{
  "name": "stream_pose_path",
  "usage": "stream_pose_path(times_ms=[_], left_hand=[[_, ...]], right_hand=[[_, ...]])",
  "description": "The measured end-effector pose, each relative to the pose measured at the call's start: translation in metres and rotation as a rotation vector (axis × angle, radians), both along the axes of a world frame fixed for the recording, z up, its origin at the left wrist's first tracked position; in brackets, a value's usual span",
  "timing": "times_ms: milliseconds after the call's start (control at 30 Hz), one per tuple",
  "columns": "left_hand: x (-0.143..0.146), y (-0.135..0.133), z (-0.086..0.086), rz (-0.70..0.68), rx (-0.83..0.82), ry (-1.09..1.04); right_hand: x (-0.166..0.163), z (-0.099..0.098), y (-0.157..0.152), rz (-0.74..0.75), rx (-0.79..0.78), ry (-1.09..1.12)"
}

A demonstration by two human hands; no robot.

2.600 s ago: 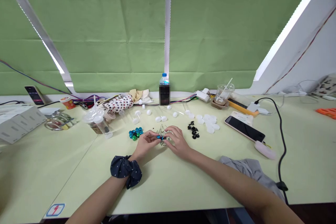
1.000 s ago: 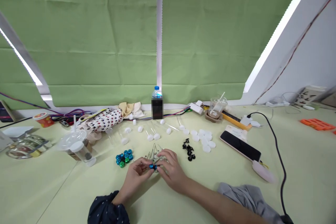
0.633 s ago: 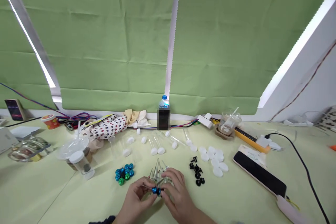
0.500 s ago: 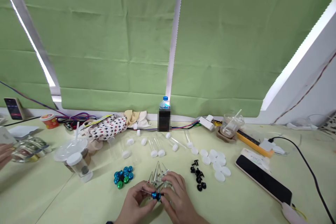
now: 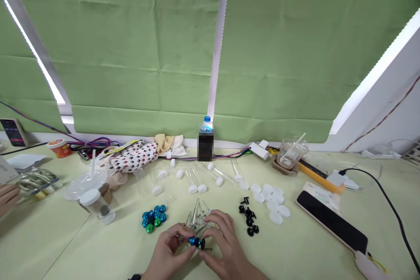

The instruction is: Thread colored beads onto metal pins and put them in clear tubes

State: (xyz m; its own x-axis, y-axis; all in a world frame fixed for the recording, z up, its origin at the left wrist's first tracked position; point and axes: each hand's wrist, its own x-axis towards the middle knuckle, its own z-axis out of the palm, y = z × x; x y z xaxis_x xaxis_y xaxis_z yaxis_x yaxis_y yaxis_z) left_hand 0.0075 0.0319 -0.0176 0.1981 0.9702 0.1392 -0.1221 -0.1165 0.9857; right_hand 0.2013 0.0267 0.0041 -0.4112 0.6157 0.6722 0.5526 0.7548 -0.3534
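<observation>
Blue-and-black knob (image 5: 196, 242) | pinched in the left hand (image 5: 170, 249), over the surface (image 5: 108, 253), near metal pins (image 5: 196, 215) | right hand (image 5: 226, 247) poised around its black end, cannot tell if touching | blue-and-green balls (image 5: 157, 215) at left, black pegs (image 5: 248, 214) at right

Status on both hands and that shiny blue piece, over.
Left hand pinching small shiny blue piece with round black end. Right hand beside black end, contact unclear. Thin silvery metal rods just beyond.
</observation>
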Motion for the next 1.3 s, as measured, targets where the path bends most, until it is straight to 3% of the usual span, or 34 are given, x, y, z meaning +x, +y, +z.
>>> stream_pose_path(times_ms=[533, 800, 1300], left_hand=[[0.000, -0.003, 0.003, -0.022, 0.018, 0.005], [0.000, -0.003, 0.004, -0.013, 0.022, -0.005], [0.006, -0.005, 0.014, -0.011, -0.021, -0.055]], right_hand=[[-0.002, 0.007, -0.005, -0.006, -0.033, -0.051], [0.000, -0.002, -0.004, -0.001, -0.064, -0.037], [0.001, -0.004, -0.002, -0.054, 0.034, -0.056]])
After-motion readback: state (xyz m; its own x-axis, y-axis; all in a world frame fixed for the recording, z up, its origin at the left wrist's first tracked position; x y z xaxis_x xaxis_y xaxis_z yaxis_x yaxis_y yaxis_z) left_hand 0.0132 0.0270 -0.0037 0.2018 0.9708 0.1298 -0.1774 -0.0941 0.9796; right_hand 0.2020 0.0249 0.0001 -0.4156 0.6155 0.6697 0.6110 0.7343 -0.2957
